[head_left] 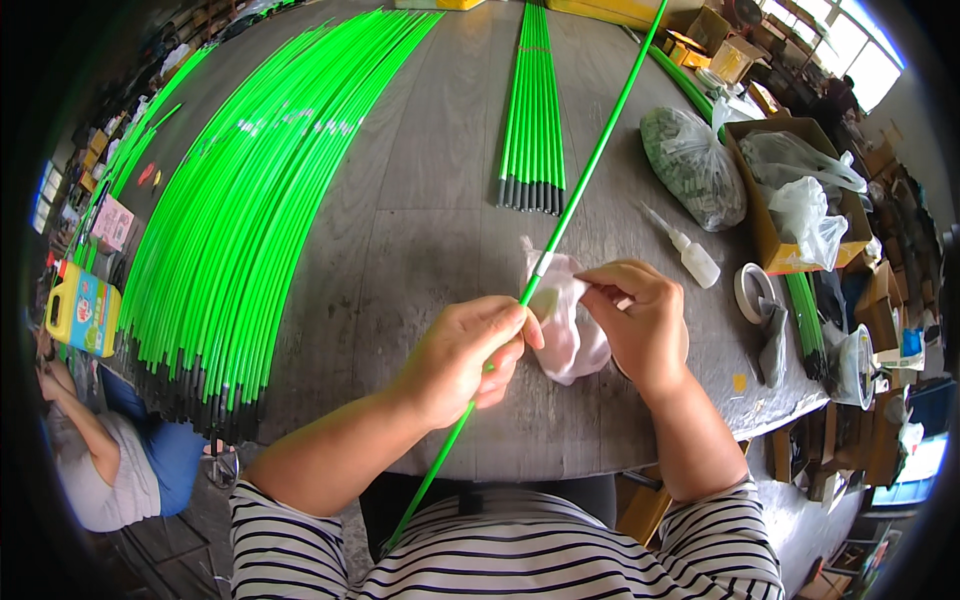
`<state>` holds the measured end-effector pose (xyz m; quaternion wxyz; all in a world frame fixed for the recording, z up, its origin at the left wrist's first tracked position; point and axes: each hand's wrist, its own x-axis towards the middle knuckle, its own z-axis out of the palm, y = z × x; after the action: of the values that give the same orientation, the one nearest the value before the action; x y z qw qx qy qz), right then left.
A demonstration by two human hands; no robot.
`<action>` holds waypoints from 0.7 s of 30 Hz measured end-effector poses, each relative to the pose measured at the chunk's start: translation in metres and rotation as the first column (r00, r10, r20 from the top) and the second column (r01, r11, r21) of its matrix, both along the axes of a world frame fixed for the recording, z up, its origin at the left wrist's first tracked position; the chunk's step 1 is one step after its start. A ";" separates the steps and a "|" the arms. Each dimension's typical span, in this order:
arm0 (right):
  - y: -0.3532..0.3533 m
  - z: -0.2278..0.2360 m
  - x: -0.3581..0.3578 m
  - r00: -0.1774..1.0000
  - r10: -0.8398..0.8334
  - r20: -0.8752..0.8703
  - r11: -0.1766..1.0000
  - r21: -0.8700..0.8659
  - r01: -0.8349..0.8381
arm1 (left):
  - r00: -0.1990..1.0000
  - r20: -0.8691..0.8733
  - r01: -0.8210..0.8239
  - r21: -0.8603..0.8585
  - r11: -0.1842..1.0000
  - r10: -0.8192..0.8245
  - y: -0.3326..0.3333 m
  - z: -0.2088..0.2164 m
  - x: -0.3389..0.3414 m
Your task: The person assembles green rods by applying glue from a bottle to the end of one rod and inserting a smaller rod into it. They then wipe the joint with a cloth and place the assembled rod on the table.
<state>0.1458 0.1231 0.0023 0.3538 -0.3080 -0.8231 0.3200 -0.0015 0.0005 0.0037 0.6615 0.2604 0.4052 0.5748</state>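
Head view: a green rod (598, 152) crosses the centre of the frame on a slant, its upper part toward the top edge and its lower part passing in front of the striped shirt (520, 550) at the bottom; a white band (543, 263) sits on the rod, just above the left hand (462, 350); the left hand is clamped on the rod, fingers wrapped around it; the right hand (648, 318), right of centre, has thumb and fingertips drawn together at the edge of a pale pink cloth (572, 335); whether they grip the cloth cannot be told; the cloth lies crumpled behind the rod, between the two hands.

The tabletop (405, 265) carries, at left, a broad spread of green rods (265, 185) with dark ends; at upper centre, a smaller bundle (536, 120), also dark-ended; at right, a knotted clear bag (692, 168), a white bottle (698, 262) with a narrow nozzle lying tilted, a roll of tape (742, 292) and a cardboard box (805, 266) holding plastic bags; a yellow jug (84, 312) shows at the left edge; a seated person (125, 475) is at lower left.
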 end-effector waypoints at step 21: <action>-0.026 -0.001 -0.006 0.801 0.002 -0.599 0.444 -0.717 -0.537 | 0.962 -0.100 -0.233 0.179 0.956 0.253 -0.006 -0.012 0.024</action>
<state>0.1394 0.0975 0.0008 0.2982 -0.2021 -0.4606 0.8112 0.0222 -0.0058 -0.0086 0.5359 0.2970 0.4247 0.6665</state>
